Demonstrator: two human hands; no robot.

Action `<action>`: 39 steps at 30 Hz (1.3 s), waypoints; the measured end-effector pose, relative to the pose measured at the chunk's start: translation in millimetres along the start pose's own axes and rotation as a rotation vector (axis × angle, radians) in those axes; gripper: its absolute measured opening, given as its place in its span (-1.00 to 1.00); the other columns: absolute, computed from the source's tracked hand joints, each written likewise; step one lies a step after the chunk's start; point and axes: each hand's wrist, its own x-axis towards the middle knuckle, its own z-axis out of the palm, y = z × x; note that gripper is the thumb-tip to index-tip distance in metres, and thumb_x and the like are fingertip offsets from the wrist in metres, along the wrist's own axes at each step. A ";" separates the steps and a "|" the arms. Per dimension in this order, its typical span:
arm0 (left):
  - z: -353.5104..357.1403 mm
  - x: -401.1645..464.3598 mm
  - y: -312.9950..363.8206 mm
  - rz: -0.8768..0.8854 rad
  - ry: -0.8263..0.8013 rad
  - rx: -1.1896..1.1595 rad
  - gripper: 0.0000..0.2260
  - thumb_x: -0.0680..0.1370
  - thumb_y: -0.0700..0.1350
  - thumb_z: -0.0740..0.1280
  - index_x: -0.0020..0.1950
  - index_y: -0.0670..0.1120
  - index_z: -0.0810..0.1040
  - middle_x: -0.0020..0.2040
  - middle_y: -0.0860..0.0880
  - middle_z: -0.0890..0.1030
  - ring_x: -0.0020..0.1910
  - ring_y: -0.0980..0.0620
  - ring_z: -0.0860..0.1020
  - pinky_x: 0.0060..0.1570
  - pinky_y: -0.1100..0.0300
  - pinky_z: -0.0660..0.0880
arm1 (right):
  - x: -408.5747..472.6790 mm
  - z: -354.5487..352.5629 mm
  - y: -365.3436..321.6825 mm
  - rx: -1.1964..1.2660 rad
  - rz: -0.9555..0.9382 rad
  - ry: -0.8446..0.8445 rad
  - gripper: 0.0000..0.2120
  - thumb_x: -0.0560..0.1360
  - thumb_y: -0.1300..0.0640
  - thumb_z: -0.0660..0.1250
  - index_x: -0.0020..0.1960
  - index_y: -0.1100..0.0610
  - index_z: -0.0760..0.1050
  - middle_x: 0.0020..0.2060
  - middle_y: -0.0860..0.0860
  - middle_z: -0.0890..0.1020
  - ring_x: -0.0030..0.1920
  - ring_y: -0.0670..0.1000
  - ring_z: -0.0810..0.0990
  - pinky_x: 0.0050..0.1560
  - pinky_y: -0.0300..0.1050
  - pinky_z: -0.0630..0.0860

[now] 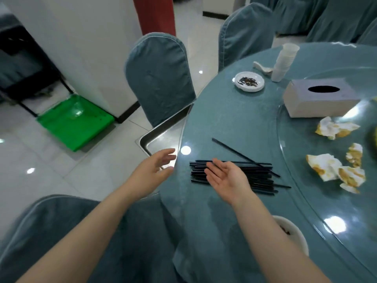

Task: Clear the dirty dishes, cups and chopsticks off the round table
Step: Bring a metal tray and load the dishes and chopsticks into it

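Observation:
A pile of black chopsticks [259, 176] lies on the round teal table [234, 123] near its left edge, and one stick [230, 149] lies apart, slanting away from the pile. My right hand [226, 178] hovers palm up over the pile's left end with straight fingers, holding nothing. My left hand [155, 168] is open just off the table's edge, over a metal tray [163, 131]. Farther back stand a small white dish [249, 81] with dark scraps, a white spoon [262, 67] and a stack of white plastic cups [283, 62]. A white bowl [293, 231] peeks out under my right forearm.
A grey tissue box [318, 99] sits on the glass turntable [326, 160], with crumpled stained napkins [334, 166] near it. Teal covered chairs [159, 78] ring the table. A green bin [75, 121] rests on the floor at the left, beside a white pillar [81, 48].

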 end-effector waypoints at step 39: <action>-236.4 -182.4 -144.7 -0.116 0.376 -0.743 -0.78 0.61 -0.25 0.19 0.11 -0.02 0.57 -0.01 -0.01 0.70 -0.04 0.01 0.67 -0.03 0.18 0.52 | -84.6 186.9 208.0 -0.779 -0.338 -0.225 -0.80 0.58 0.14 0.23 0.12 0.10 0.59 -0.01 0.05 0.71 -0.04 0.04 0.69 -0.04 -0.10 0.49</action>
